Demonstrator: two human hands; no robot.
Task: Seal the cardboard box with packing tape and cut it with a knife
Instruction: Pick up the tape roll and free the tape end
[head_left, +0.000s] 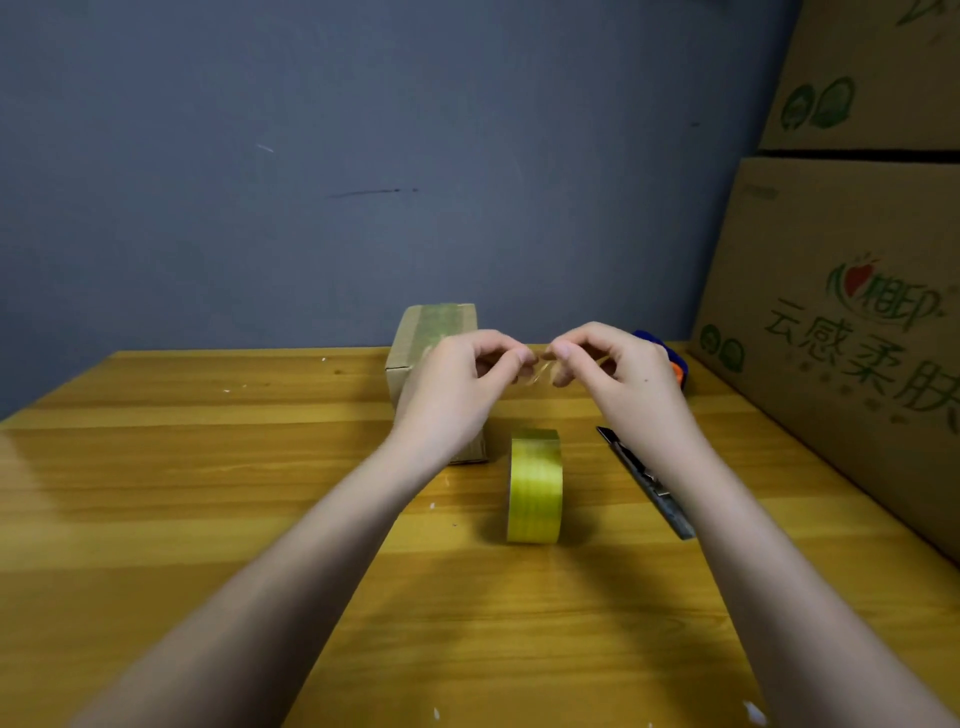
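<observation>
Hands (540, 364) pinch tape scrap (540, 370).

Glossy, varnished wood-grain counter (208, 493), yellowish, with pale specks. Matt brown cardboard box (410, 353), a shiny strip of clear tape along its top. Glossy yellowish translucent plastic tape roll (535, 488). Dull grey metal knife (649, 483), worn-looking. Thin, clear, crinkled scrap of tape (537, 371). Matt printed cardboard cartons (841, 291). Matt grey painted wall (363, 156), scuffed.
</observation>
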